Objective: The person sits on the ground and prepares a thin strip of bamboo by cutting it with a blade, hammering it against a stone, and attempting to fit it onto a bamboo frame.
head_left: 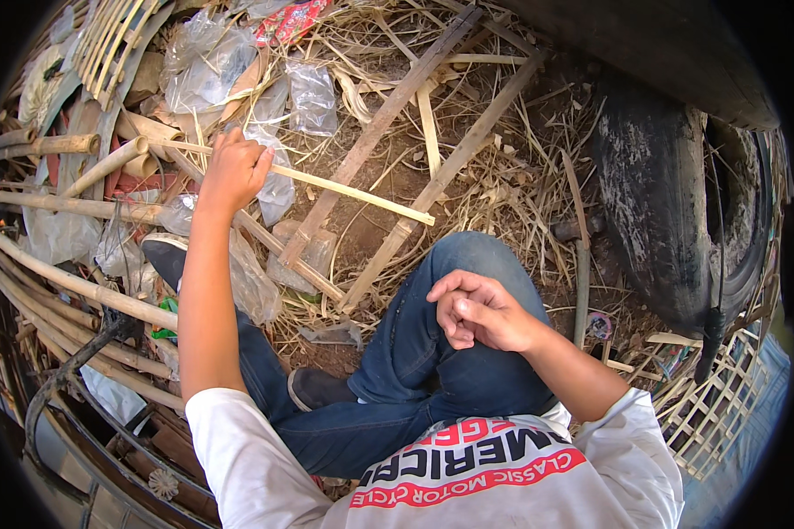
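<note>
A thin split bamboo strip (353, 191) is gripped near its far-left part by my left hand (234, 167), whose fingers are wrapped round it. The strip slants down to the right, its free end above the wooden sticks on the ground. My right hand (485, 313) is over my bent right knee in blue jeans (494, 256). Its fingers are loosely curled and apart, with the index finger stretched out furthest, and nothing shows in them. Below the strip, long flat wooden sticks (370, 141) lie crossed on the dirt.
An old tyre (662, 212) stands at the right, with a woven bamboo lattice (710, 406) nearer me. Bamboo poles (79, 282) crowd the left side. Clear plastic bags (207, 66) and dry shavings (520, 203) litter the ground. A dark metal frame (40, 406) is at lower left.
</note>
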`<action>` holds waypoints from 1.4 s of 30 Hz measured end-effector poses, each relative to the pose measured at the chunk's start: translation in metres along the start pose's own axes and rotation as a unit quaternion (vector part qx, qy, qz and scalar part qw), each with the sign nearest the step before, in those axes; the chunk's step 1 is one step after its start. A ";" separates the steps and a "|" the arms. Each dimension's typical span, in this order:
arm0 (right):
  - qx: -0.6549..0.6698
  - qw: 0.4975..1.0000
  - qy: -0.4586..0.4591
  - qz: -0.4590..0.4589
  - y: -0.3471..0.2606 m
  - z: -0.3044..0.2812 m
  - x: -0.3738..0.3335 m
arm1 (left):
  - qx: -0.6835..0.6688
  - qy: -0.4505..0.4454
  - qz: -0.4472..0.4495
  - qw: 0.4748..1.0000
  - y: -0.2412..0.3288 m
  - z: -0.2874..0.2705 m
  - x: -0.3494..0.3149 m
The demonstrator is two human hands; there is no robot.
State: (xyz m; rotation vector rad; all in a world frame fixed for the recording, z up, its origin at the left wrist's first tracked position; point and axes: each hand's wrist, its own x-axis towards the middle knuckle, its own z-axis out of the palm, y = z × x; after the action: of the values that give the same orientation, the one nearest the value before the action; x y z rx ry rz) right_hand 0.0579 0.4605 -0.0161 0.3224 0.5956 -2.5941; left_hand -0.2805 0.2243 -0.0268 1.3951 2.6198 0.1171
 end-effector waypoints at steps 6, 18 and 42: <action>-0.007 1.000 -0.009 -0.003 0.000 -0.001 0.002 | -0.032 0.018 -0.048 0.998 -0.001 0.020 -0.019; -0.014 1.000 -0.004 -0.003 0.000 0.001 0.003 | -0.106 0.092 -0.102 0.985 0.021 0.043 -0.067; -0.008 1.000 -0.019 -0.016 0.006 -0.002 0.002 | -0.118 0.070 -0.157 0.978 0.020 0.053 -0.069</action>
State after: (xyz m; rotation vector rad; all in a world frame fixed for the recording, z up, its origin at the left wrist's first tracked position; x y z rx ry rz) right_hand 0.0590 0.4558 -0.0210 0.2599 0.6133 -2.6180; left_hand -0.2163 0.1779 -0.0685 0.9152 2.7889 0.4825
